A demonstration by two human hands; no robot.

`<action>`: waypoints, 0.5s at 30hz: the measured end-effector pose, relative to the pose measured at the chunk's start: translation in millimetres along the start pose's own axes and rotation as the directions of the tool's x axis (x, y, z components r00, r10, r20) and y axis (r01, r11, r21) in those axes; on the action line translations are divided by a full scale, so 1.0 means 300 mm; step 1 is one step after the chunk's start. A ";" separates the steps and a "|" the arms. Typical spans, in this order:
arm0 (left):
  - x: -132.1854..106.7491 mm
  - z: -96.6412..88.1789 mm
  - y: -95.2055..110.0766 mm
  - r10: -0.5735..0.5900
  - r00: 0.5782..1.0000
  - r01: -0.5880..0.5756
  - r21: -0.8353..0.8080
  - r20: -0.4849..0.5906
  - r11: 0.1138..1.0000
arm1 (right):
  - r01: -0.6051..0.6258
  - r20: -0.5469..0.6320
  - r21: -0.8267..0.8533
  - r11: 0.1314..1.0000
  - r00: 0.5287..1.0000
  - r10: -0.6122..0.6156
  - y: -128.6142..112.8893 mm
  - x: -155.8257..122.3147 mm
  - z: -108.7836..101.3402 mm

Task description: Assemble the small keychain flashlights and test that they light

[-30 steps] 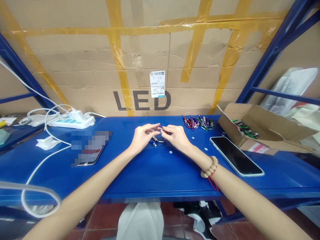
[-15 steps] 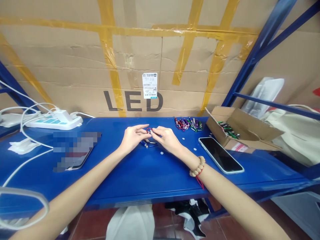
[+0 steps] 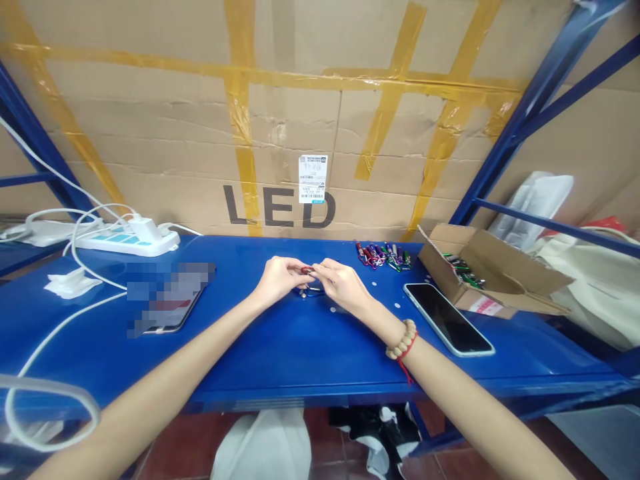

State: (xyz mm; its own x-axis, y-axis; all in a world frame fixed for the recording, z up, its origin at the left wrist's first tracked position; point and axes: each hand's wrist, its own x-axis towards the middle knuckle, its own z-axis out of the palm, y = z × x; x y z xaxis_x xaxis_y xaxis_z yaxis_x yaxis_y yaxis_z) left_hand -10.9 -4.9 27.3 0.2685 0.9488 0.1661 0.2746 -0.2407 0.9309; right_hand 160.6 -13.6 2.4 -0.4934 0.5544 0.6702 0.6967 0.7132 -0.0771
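Observation:
A small red carabiner [image 3: 307,270] is pinched between the fingertips of my left hand [image 3: 279,280] and my right hand [image 3: 343,285], which meet above the blue shelf. Fingers cover most of it, so whether something else hangs from it is hidden. Just beneath my hands lie blue carabiner pieces with silvery metal parts [image 3: 313,292], partly covered. Behind and to the right of my right hand, a row of small coloured flashlights with carabiners [image 3: 383,256] rests on the shelf, in red, purple, blue and green.
An open cardboard box [image 3: 453,293] with several green and dark pieces stands at the right. A phone [image 3: 450,319] lies before it; another phone [image 3: 187,300] lies left. A white power strip [image 3: 115,241] and loose cables [image 3: 55,330] occupy the left. A big carton [image 3: 190,147] stands behind.
The view has shifted slightly, so the scene sits a little further right and lower. My fingers have closed in around the red carabiner, covering more of it.

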 end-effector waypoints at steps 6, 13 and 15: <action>-0.013 0.040 -0.022 0.026 0.994 -0.046 0.189 0.108 0.981 | -0.004 -0.280 0.014 1.000 0.960 0.008 -0.065 0.045 0.004; -0.009 0.044 -0.039 0.252 0.966 -0.258 0.200 0.055 0.945 | -0.497 -0.664 -0.001 0.868 0.649 0.371 0.100 0.001 -0.258; -0.002 0.032 -0.043 0.277 0.961 -0.275 0.215 0.019 0.937 | -0.689 -0.708 0.023 0.725 0.501 0.498 0.183 -0.076 -0.373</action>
State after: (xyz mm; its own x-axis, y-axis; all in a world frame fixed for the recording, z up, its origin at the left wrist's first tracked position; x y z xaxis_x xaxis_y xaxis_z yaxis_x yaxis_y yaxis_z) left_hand -5.7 -4.3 12.2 0.3517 0.8409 0.4114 0.3825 -0.5302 0.7567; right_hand 268.3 -35.0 65.4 0.4686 0.3296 0.8196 0.8328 0.1448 -0.5343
